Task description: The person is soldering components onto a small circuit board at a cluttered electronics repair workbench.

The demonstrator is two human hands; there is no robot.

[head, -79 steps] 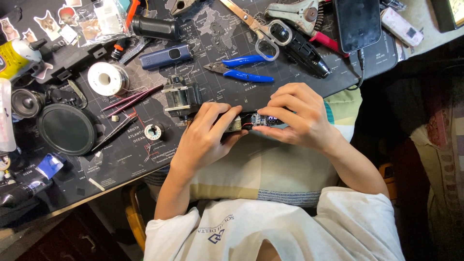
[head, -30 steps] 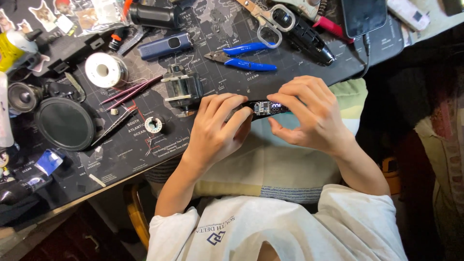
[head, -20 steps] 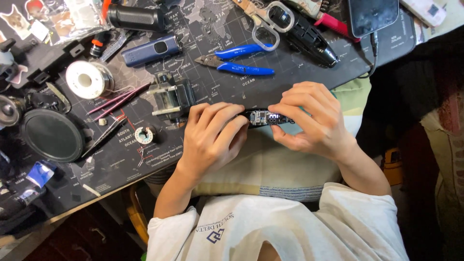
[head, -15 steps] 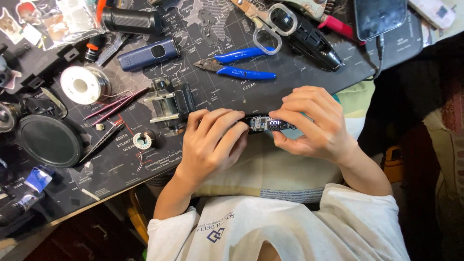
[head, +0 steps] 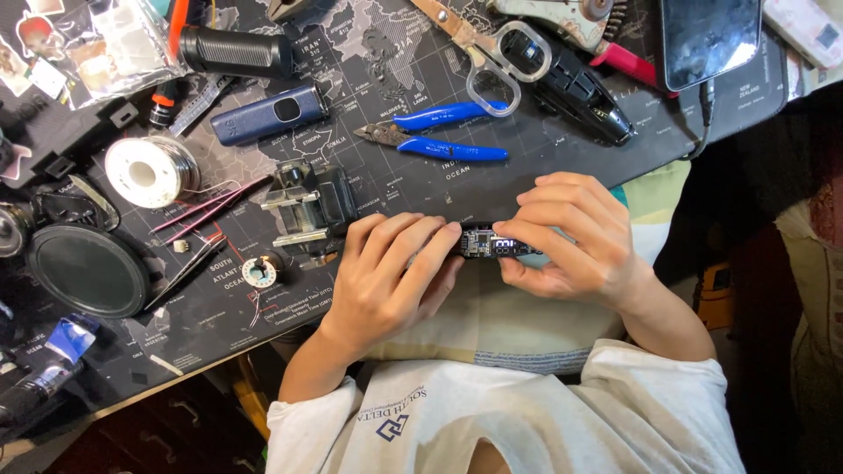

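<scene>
Seen from the head camera, a person in a white printed T-shirt works at the near edge of a dark desk mat printed with a world map (head: 369, 61). Both hands close on a small dark circuit board with a lit display (head: 493, 245), held level just off the mat's edge, above the lap. The left hand (head: 386, 276) curls its fingers over the board's left end, hiding that part; the right hand (head: 575, 237) pinches the right end between thumb and bent fingers, so only the board's middle shows. What lies under the left palm cannot be made out.

On the mat beyond the hands lie blue-handled flush cutters (head: 435, 132), a dark blue oblong case (head: 268, 114), clear-handled scissors (head: 483, 48) and a black ribbed cylinder (head: 235, 51). Further left sit a white spool of solder wire (head: 145, 171), a round black lid (head: 86, 270) and a black clamp block (head: 309, 204), just beside the left fingers. A phone with a dark screen (head: 709, 37) is cut off by the top edge.
</scene>
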